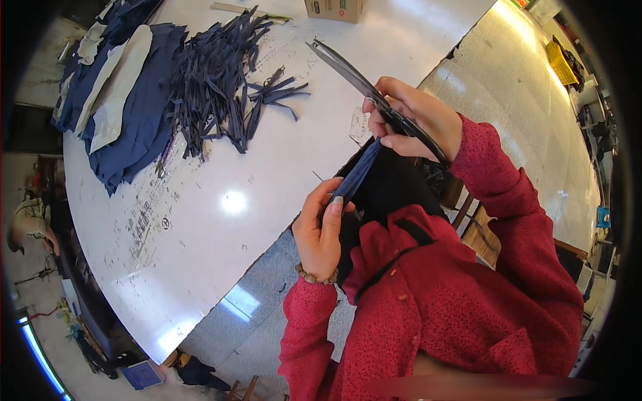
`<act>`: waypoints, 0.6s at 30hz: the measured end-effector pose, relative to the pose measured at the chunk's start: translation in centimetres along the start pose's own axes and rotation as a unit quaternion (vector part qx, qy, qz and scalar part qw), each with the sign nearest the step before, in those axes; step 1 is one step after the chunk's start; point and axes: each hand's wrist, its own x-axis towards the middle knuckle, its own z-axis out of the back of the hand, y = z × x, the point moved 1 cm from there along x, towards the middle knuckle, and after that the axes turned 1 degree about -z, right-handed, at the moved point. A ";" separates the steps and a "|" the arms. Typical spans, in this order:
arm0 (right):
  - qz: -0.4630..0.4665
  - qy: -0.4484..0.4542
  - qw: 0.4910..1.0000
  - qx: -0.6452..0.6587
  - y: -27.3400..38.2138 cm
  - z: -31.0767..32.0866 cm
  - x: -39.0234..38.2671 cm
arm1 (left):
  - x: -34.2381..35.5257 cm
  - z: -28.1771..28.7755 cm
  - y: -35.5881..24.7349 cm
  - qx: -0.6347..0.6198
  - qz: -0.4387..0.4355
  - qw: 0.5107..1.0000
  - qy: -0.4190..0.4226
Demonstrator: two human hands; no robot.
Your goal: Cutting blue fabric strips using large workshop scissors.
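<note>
White surface (267,167), strip pile (221,73) far left; left hand (321,230) pinching navy strip (358,170), right hand (414,120) gripping scissors (354,77).

Scissors (361,83): we see dark metal blades with a dull sheen and smooth, glossy black handles that look like plastic, in the right hand (414,120).
Strip (358,172): we read it as navy woven cloth, matt and soft, pinched in the left hand (321,230).
Pile of strips (221,80): the same matt navy cloth, frayed at the ends, far left.
Cloth pieces (134,113): matt navy fabric with pale, paper-like patterns on top.
Surface (234,220): white, smooth and glossy, throwing back the lamps.
Sleeves (508,220): red cloth, textured and matt.
Bracelet (314,275): brown beads, wood-like.
Floor (267,294): polished grey stone, glossy.
Box (334,9): matt brown cardboard, far.
</note>
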 end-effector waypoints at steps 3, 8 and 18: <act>0.003 0.004 1.000 0.011 -0.5 0.0 0.2 | 0.4 0.3 0.8 0.028 0.007 0.999 0.013; -0.021 0.004 1.000 0.017 -1.8 0.3 0.5 | 0.7 0.6 0.3 0.012 0.054 0.998 0.010; -0.016 -0.064 0.998 0.001 -3.5 -0.2 0.9 | 1.3 1.2 0.8 0.212 -0.048 0.973 0.075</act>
